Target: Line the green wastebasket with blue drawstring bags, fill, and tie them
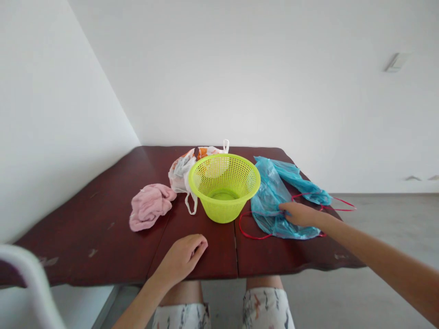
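Out to the right, my right hand [297, 214] has its fingers closed on the crumpled blue plastic bag [269, 189], which has a red drawstring looping out of it. My left hand [185, 256] rests near the table's front edge, loosely curled with nothing showing in it. Between and beyond the hands stands a lime-green plastic basket [224, 210] with mesh sides. It looks bare inside. The blue bag lies just right of the basket, spread across the tabletop.
Left of the basket lies a bunched pink cloth [151, 206]. A white and orange plastic carrier bag [181, 171] sits behind the basket, partly hidden by it. All are on a dark red wooden table [103, 219] against white walls. A blurred white curved object [30, 274] is at the lower left.
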The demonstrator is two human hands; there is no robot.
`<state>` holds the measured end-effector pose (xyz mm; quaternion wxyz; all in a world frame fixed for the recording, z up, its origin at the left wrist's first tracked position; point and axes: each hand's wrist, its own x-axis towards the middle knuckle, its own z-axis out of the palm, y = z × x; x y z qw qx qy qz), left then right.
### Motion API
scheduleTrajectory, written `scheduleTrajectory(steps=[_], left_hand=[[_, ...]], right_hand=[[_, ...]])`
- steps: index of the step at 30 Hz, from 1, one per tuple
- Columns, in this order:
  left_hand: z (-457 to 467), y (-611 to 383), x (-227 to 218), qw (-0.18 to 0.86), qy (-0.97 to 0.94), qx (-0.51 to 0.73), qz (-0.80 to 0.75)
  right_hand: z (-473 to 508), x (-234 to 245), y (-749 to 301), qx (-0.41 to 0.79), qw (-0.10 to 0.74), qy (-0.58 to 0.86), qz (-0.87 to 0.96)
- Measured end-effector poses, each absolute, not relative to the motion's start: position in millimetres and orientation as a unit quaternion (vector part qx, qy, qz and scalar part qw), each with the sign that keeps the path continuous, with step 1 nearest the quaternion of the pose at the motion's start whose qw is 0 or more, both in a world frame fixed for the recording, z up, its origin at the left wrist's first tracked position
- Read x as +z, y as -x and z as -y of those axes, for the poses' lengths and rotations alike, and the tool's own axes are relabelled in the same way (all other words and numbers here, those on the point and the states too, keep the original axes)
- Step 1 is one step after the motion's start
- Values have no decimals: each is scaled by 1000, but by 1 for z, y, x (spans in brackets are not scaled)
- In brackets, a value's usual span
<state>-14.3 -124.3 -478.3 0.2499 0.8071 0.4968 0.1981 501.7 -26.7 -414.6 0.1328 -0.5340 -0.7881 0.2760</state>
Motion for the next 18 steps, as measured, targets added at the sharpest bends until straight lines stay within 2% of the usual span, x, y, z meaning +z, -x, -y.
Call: scheduleTrajectory(steps=[4,8,12,15,18], left_hand=[[128,13,-473,286,-792,224,-490],[142,-10,-462,340,-762,306,-459],[159,-53,-449,298,-780,373,-405],[169,-77,-432,290,-808,351,-374],[179,-81,-403,358,-818,276,-356]], right_hand=[[50,-400,-486,313,90,497,804],[85,-361,-460,342,82,483,802],[128,-320,-426,364,24,424,829],[155,-296,-408,375,-2,397,838],[175,-274,-403,360,14,427,829]])
